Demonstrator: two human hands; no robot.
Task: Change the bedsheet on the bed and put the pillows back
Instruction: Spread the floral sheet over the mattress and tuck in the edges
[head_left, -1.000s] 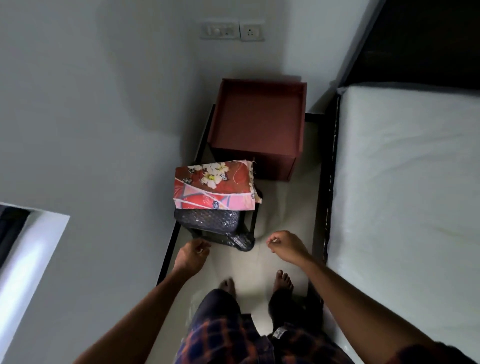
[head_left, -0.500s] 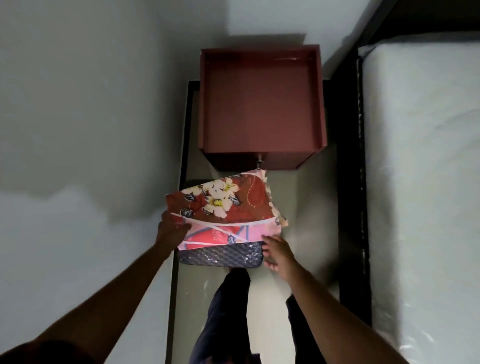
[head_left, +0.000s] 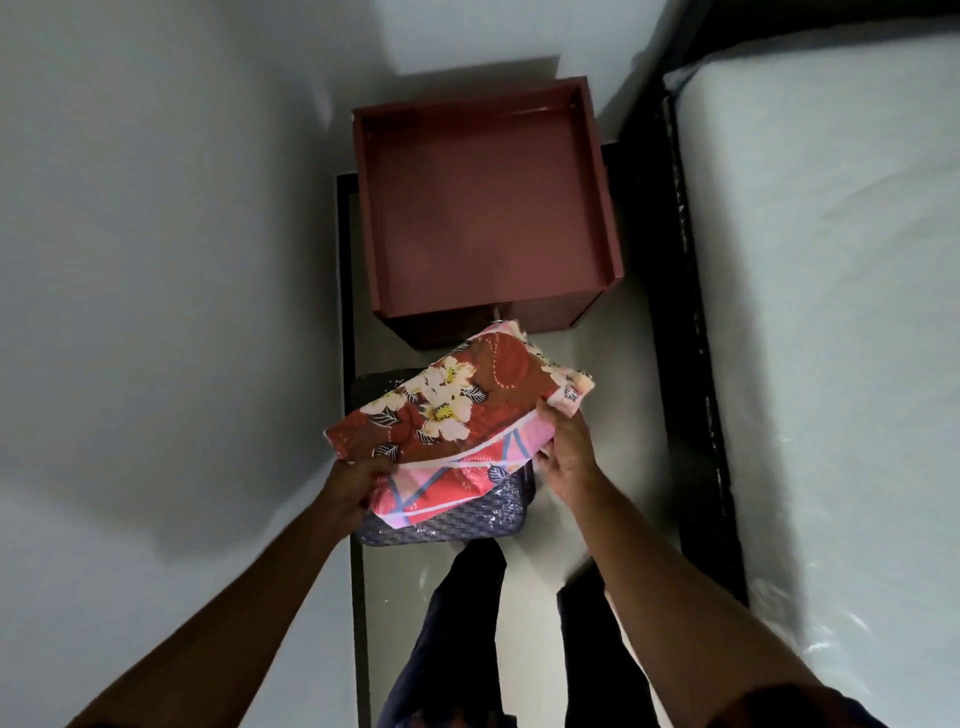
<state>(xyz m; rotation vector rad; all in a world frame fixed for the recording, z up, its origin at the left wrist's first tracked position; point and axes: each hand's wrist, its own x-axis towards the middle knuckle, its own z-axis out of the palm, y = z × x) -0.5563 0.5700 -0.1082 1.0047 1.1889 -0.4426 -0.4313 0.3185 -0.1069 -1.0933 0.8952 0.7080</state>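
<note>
Both hands grip the folded sheet (head_left: 457, 421) over the stool (head_left: 441, 525): left hand (head_left: 353, 486) at its near-left corner, right hand (head_left: 566, 452) at its right edge; the bare mattress (head_left: 831, 312) lies right.

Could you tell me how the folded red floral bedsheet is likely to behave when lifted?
Probably floppy: on the folded red floral bedsheet, the pink lower layer droops beside the left hand. Likely light: that hand and the right hand hold it by its edges alone. Its layers may slide apart; they look offset.
</note>
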